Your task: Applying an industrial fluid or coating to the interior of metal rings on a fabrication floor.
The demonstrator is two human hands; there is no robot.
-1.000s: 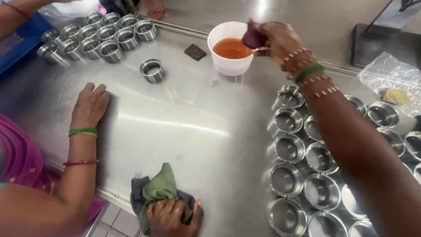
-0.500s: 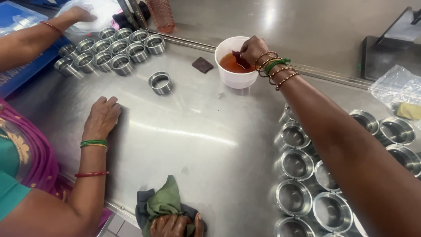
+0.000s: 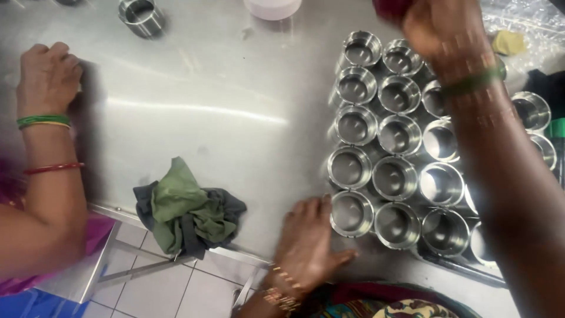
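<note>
Left hand (image 3: 309, 244) flat on the steel table (image 3: 235, 118) at the near edge, fingers (image 3: 321, 207) loosely spread and gripping nothing, fingertips just beside the nearest steel cup (image 3: 351, 212). Gold bangles at that wrist.

Crumpled green and grey cloth (image 3: 187, 212) on the near table edge, left of the left hand and apart from it. Tiled floor (image 3: 176, 282) visible below the edge.

Cluster of round steel cups (image 3: 395, 138) packed in rows, right of centre, rims touching, all upright and open-topped. Nearest row level with the left hand; farthest row under the right hand.

Right forearm across the right side of the cluster, covering several cups. Green and beaded bangles at the wrist. Right hand (image 3: 444, 29) raised over the far rows, blurred; fingers curled together, apparently closed on a dark reddish object (image 3: 391, 7) at the top edge, mostly cut off. Cannot tell what it is.

At far left, another person's hand (image 3: 50, 73) resting on the table, fingers curled under, green and red bangles on the arm.

Farther back: 1 lone steel cup (image 3: 140, 15) at top left, base of a white container (image 3: 272, 7) at top centre, clear plastic bag (image 3: 518, 26) with a yellowish lump at top right.
</note>
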